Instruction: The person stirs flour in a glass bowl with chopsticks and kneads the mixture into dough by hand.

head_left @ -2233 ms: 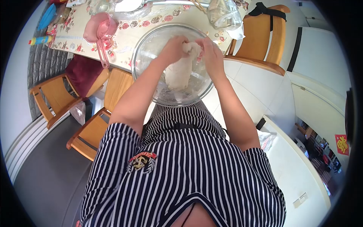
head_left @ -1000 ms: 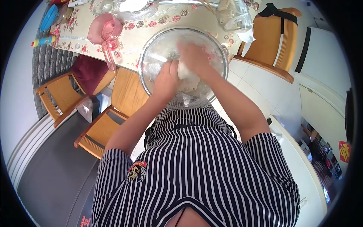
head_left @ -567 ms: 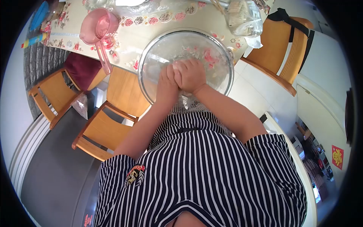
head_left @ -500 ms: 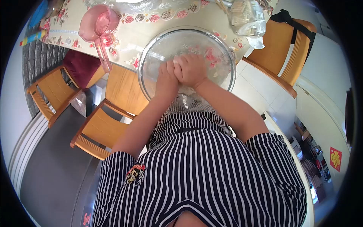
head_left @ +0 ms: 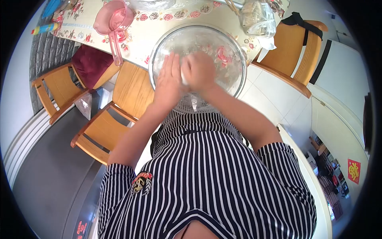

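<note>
A large clear glass bowl (head_left: 239, 81) stands at the table's near edge, close to my body, and both hands are inside its rim. My left hand (head_left: 168, 77) lies with its fingers stretched out, on the left side of the bowl. Beside it my right hand (head_left: 200, 69) is curled and smeared by motion. Between the hands shows a small part of a white lump of dough (head_left: 184, 76), mostly hidden by the right hand, which appears closed around it.
A pink translucent ladle (head_left: 114, 42) lies left of the bowl on the flowered tablecloth (head_left: 159, 28). Clear plastic packaging (head_left: 258, 20) is at the back right. Wooden chairs (head_left: 133, 87) stand at the left, and another chair (head_left: 288, 55) at the right.
The hands were clasped together; now the left hand has opened flat and moved slightly left, apart from the right. A white lump shows between them. The view has shifted slightly.
</note>
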Tool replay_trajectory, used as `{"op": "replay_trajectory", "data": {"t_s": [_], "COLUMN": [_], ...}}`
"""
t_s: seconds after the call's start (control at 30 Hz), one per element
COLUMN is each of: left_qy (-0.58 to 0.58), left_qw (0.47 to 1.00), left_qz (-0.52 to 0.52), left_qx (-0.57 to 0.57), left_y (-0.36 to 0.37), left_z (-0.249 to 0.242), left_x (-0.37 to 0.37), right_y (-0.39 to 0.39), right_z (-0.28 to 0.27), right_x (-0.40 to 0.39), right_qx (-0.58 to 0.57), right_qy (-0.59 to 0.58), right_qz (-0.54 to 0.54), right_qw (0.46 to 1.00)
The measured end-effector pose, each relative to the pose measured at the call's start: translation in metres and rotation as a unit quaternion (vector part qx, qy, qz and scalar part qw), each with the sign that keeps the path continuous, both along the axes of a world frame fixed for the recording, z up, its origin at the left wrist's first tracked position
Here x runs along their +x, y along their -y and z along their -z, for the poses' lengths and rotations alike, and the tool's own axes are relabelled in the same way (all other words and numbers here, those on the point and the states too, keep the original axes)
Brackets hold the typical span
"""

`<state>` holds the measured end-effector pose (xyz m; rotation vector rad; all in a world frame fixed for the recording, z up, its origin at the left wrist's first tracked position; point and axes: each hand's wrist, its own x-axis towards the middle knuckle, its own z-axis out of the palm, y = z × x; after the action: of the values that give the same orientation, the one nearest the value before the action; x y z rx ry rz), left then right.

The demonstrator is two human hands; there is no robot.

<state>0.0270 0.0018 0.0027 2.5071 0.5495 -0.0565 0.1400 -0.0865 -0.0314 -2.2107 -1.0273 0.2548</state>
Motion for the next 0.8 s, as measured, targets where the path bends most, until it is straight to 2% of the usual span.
{"op": "replay_trajectory", "data": {"t_s": [0.03, 0.07, 0.1, 0.13, 0.2, 0.23, 0.37, 0.43, 0.47, 0.53, 0.67, 0.7, 0.73, 0.77, 0.8], "left_qy": [0.011, 0.019, 0.032, 0.03, 0.038, 0.075, 0.01, -0.072, -0.068, -0.108, -0.048, -0.025, -0.003, 0.001, -0.036], "left_qw": [1.0, 0.999, 0.996, 0.996, 0.997, 0.993, 0.998, 0.995, 0.996, 0.993, 0.997, 0.998, 0.999, 0.999, 0.997], "left_qz": [-0.002, -0.005, 0.036, 0.034, 0.017, 0.02, -0.024, -0.02, -0.02, -0.016, -0.008, 0.01, 0.029, 0.031, 0.008], "left_qx": [-0.023, -0.046, -0.072, -0.071, 0.064, 0.083, 0.05, 0.06, 0.062, 0.042, 0.064, 0.052, 0.039, 0.039, -0.074], "left_y": [0.006, 0.009, 0.009, 0.01, 0.018, 0.014, -0.003, -0.012, -0.017, -0.025, -0.028, -0.024, -0.018, -0.012, -0.006], "left_z": [0.012, 0.025, 0.035, 0.039, 0.046, 0.043, 0.073, 0.076, 0.073, 0.06, 0.054, 0.052, 0.043, 0.035, 0.014], "left_x": [-0.009, -0.017, -0.019, -0.015, -0.008, 0.005, 0.028, 0.039, 0.045, 0.055, 0.05, 0.041, 0.035, 0.029, 0.025], "right_y": [0.007, 0.014, 0.014, 0.014, 0.014, 0.007, -0.014, -0.021, -0.025, -0.032, -0.045, -0.048, -0.045, -0.037, -0.024], "right_z": [0.001, 0.002, 0.006, 0.016, 0.037, 0.044, 0.064, 0.063, 0.061, 0.055, 0.031, 0.018, 0.009, 0.003, 0.0], "right_x": [-0.012, -0.025, -0.03, -0.025, -0.011, -0.003, 0.03, 0.042, 0.048, 0.053, 0.052, 0.049, 0.044, 0.038, 0.028], "right_qx": [0.0, 0.05, 0.101, 0.102, 0.159, 0.185, 0.162, 0.118, 0.12, 0.017, -0.03, -0.019, -0.009, -0.008, -0.067], "right_qy": [0.0, 0.047, 0.095, 0.092, 0.111, 0.139, 0.139, 0.136, 0.14, 0.111, 0.092, -0.084, -0.26, -0.256, -0.108], "right_qz": [-0.001, -0.004, -0.006, -0.008, -0.045, -0.028, -0.05, -0.068, -0.068, -0.085, -0.064, 0.041, 0.143, 0.145, 0.072], "right_qw": [1.0, 0.998, 0.99, 0.99, 0.98, 0.972, 0.976, 0.981, 0.981, 0.99, 0.993, 0.995, 0.955, 0.956, 0.989]}}
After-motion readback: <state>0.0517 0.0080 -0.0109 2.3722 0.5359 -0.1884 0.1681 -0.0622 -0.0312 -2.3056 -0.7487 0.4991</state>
